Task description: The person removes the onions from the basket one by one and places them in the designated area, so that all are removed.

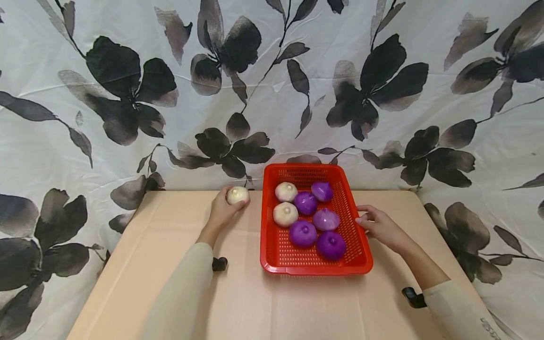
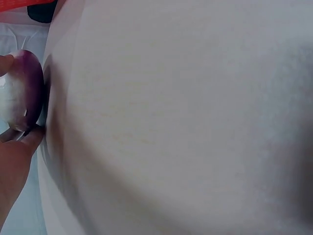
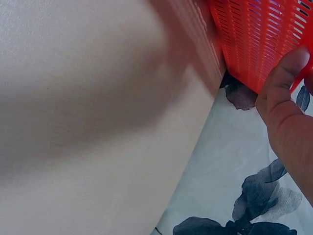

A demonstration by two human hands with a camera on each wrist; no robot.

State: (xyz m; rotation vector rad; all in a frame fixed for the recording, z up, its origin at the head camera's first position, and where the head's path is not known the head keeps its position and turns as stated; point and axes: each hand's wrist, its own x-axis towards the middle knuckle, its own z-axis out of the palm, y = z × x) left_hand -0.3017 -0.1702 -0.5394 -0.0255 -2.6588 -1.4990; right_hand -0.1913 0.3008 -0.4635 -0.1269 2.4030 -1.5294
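My left hand (image 1: 223,210) grips an onion (image 1: 238,195) near the table's far edge, left of the basket. From above this onion looks pale; in the left wrist view the onion (image 2: 27,93) shows a purple side, with the thumb and fingertips on opposite sides of it. The red plastic basket (image 1: 316,270) holds two white onions, such as the nearer white onion (image 1: 285,215), and several purple onions, among them a dark purple onion (image 1: 331,245). At the basket's right rim, my right hand (image 1: 382,229) holds the edge, its thumb (image 3: 288,68) against the perforated wall.
A pale tan table (image 1: 246,302) lies under the basket and both hands. Behind it hangs a white cloth (image 1: 297,113) with dark flower prints, also seen down both sides. Black devices sit at both wrists, including the left wrist device (image 1: 219,264).
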